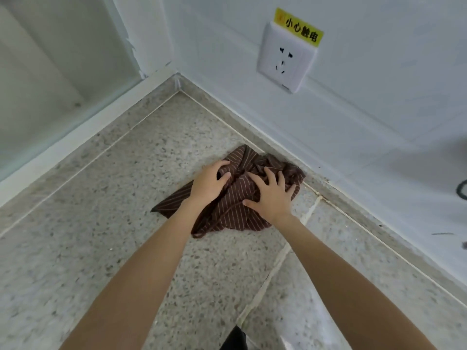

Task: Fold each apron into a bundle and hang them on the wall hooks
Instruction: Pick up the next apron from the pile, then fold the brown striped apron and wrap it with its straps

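Near the corner where two white walls meet, a brown apron of soft cloth with thin pale stripes (pixel 235 198) lies crumpled on the speckled grey stone counter (pixel 126 236), close beside the right-hand wall's base. One flat corner of it juts out to the left, while the part toward the wall is heaped in loose folds. The left hand (pixel 208 184) rests on the heap with fingers curled into the cloth, gripping a fold; the right hand (pixel 271 198) lies on top with fingers spread and slightly bent, pressing the fabric down rather than closing on it. The step in hand appears to be the folding, at an early stage, since the cloth is gathered but not yet a tidy bundle. The next move probably calls for drawing the loose left corner inward and compacting the heap; the limp fabric is likely to spring open unless held. No wall hooks are in view. Above, on the right wall, a white electrical socket (pixel 285 59) carries a yellow warning label (pixel 299 27).
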{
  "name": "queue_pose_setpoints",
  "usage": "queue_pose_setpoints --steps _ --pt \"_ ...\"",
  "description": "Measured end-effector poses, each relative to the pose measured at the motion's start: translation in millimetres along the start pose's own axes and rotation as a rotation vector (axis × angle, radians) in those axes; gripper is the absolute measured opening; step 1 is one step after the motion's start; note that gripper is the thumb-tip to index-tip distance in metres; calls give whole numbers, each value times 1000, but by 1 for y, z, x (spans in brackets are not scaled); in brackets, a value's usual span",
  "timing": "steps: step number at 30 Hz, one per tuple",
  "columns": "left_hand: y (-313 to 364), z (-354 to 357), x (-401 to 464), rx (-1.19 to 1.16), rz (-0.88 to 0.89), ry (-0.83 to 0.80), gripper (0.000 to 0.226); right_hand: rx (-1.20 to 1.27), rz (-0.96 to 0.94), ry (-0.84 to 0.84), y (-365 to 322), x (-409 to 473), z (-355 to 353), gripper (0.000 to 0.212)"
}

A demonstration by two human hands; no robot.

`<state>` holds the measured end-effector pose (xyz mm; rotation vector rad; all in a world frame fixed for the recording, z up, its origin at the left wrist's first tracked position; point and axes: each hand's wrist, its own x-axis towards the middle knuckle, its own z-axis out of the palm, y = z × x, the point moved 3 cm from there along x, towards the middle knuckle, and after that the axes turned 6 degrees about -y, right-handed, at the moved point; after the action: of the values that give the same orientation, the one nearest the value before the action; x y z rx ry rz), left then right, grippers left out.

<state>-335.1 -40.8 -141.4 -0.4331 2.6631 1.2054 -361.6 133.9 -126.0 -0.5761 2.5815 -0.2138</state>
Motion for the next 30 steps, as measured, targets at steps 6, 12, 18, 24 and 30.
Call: queue_pose_setpoints --steps 6,12,18,24,30 --pt "-27 -5 -69 -77 -103 150 24 -33 -227 34 8 -53 33 49" --pt "-52 4 -181 -135 -274 246 27 89 -453 133 18 -129 55 37" --pt "-73 18 -291 21 -377 269 29 241 -603 192 38 -189 67 29" --pt "-60 43 -341 174 -412 244 51 329 -694 179 40 -226 60 30" --pt "-33 71 -313 32 -526 91 95 523 -130 -109 28 -204 66 87"
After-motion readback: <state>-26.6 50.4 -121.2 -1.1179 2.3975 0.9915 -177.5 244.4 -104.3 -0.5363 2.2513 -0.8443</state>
